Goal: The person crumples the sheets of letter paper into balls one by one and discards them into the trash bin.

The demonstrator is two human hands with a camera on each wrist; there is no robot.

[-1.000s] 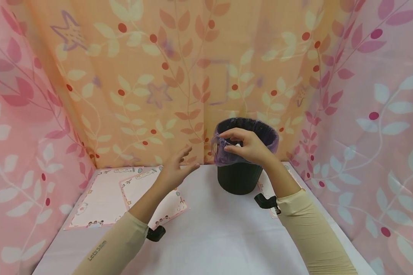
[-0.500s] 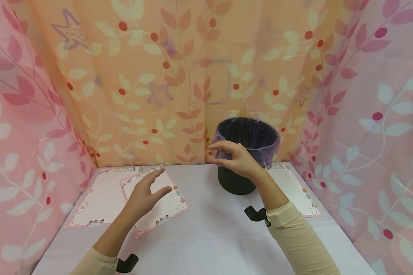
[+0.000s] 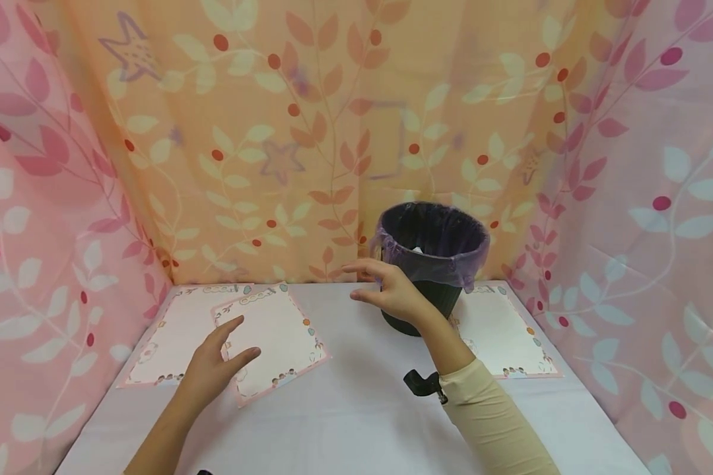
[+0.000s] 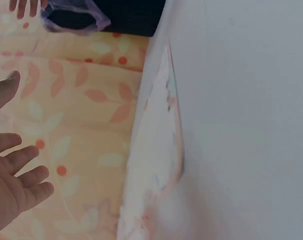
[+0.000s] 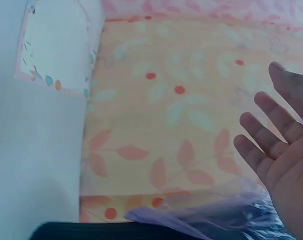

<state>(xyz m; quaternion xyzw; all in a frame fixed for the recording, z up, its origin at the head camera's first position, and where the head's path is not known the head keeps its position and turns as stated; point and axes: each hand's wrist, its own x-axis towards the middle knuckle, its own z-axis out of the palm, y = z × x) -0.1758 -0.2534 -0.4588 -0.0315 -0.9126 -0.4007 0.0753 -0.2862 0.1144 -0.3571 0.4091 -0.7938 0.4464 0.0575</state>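
Observation:
A black bin (image 3: 405,318) lined with a purple plastic bag (image 3: 476,264) stands at the back right of the table, with a bit of something white (image 3: 418,250) showing inside. In front of its left side hovers my right hand (image 3: 389,290), fingers spread and loosely bent, holding nothing. The right wrist view shows the same palm (image 5: 291,165) bare beside the bag. My left hand (image 3: 214,363) hangs above the bordered sheets of paper (image 3: 279,349) at the left, thumb apart from relaxed fingers. Nothing is in it in the left wrist view either.
Two sheets with pink decorated borders overlap at the left. Another such sheet (image 3: 505,336) lies right of the bin, partly behind it and my arm. A white cloth (image 3: 344,429) covers the table, and leaf-patterned curtains (image 3: 309,132) enclose the back and sides.
Both hands have drawn back: the left down and left over the papers, the right away from the bin's rim to its lower left. The bin has stayed in place.

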